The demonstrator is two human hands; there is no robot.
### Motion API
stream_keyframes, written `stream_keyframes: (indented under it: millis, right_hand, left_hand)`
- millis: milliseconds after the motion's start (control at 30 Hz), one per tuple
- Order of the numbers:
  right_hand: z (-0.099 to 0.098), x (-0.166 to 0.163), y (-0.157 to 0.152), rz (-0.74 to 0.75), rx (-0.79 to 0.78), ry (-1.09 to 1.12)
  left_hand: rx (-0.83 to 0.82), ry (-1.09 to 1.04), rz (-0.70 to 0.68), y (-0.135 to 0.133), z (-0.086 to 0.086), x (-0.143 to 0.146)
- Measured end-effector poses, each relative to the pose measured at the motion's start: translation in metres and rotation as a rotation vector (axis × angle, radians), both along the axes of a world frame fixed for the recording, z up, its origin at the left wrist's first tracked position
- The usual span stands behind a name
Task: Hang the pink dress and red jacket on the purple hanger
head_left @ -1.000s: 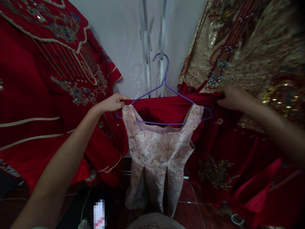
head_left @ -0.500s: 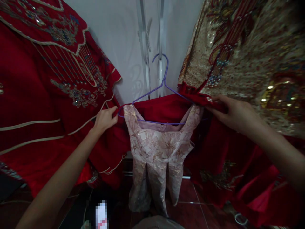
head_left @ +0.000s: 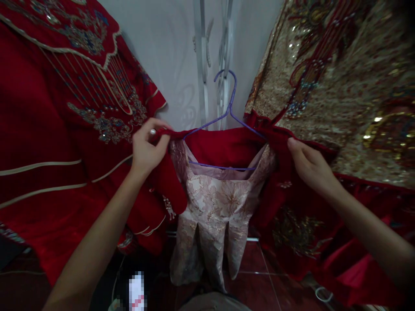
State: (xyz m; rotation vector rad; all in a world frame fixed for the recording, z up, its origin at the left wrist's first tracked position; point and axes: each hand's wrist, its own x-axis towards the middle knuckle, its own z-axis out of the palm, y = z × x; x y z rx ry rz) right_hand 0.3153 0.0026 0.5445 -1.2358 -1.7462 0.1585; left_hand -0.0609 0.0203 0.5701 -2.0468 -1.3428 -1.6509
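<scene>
A purple wire hanger (head_left: 229,113) hangs in the middle against the white wall. On it hangs a small pink brocade dress (head_left: 218,203). A red garment (head_left: 223,147) is draped across the hanger behind the dress. My left hand (head_left: 148,149) pinches the red garment's left edge at the hanger's left shoulder. My right hand (head_left: 306,166) grips the same red cloth at the hanger's right shoulder. Both hands are closed on the fabric.
A large red embroidered robe (head_left: 58,129) hangs at the left. A gold sequined robe (head_left: 343,77) with a red lower part hangs at the right. Silver wall decoration (head_left: 204,47) runs down behind the hanger. Dark red floor tiles (head_left: 259,268) lie below.
My left hand has risen and pulled the red cloth over the hanger's left shoulder. My right hand has shifted its grip lower on the right side. The red cloth now covers both shoulders.
</scene>
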Motion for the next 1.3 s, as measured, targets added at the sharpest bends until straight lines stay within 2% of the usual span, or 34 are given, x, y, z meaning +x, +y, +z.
stream_keyframes:
  millis: [100, 200, 333, 400, 533, 600, 667, 700, 767, 867, 967, 1067, 1167, 1233, 1300]
  right_hand:
    - [-0.005, 0.001, 0.000, 0.083, -0.148, 0.098]
    - [-0.008, 0.000, 0.001, 0.119, -0.164, 0.123]
    - [-0.005, -0.002, 0.002, 0.089, -0.111, 0.176]
    - [-0.002, -0.002, 0.004, 0.065, -0.091, 0.160]
    - [-0.003, 0.000, 0.012, -0.113, 0.027, -0.106]
    - [-0.009, -0.006, 0.017, -0.213, 0.074, -0.217]
    - [-0.018, -0.022, 0.017, -0.250, 0.098, -0.293]
    - [-0.023, -0.035, 0.015, -0.241, 0.101, -0.319]
    - [-0.031, -0.065, 0.006, -0.131, 0.063, -0.338]
    - [-0.036, -0.113, -0.008, 0.059, 0.073, -0.124]
    - [-0.034, -0.138, -0.011, 0.163, 0.138, 0.088]
    - [-0.029, -0.128, -0.006, 0.161, 0.131, 0.077]
    - [-0.023, -0.099, -0.002, 0.052, 0.201, -0.036]
    - [-0.020, -0.082, -0.001, 0.038, 0.271, -0.114]
    - [-0.018, -0.074, 0.001, 0.107, 0.280, -0.187]
  left_hand:
    - [-0.217, 0.119, -0.181, 0.010, -0.023, 0.011]
    - [-0.276, 0.065, -0.203, 0.025, -0.043, 0.012]
    - [-0.117, 0.136, -0.043, 0.038, -0.042, 0.006]
    - [-0.084, 0.223, -0.044, 0.041, -0.037, 0.004]
    - [-0.181, 0.321, -0.174, 0.040, -0.038, 0.004]
    - [-0.172, 0.339, -0.143, 0.034, -0.043, 0.006]
    - [-0.152, 0.357, -0.085, 0.027, -0.048, 0.009]
    - [-0.147, 0.365, -0.059, 0.023, -0.049, 0.010]
    - [-0.147, 0.378, -0.024, 0.017, -0.051, 0.012]
    - [-0.163, 0.376, -0.014, 0.013, -0.048, 0.013]
    - [-0.178, 0.356, -0.013, 0.010, -0.043, 0.012]
    - [-0.089, 0.307, 0.078, 0.003, -0.040, 0.009]
    - [-0.032, 0.213, 0.188, -0.005, -0.043, 0.004]
    - [-0.126, 0.123, 0.129, -0.007, -0.047, 0.003]
    - [-0.247, 0.026, 0.001, -0.005, -0.046, 0.007]
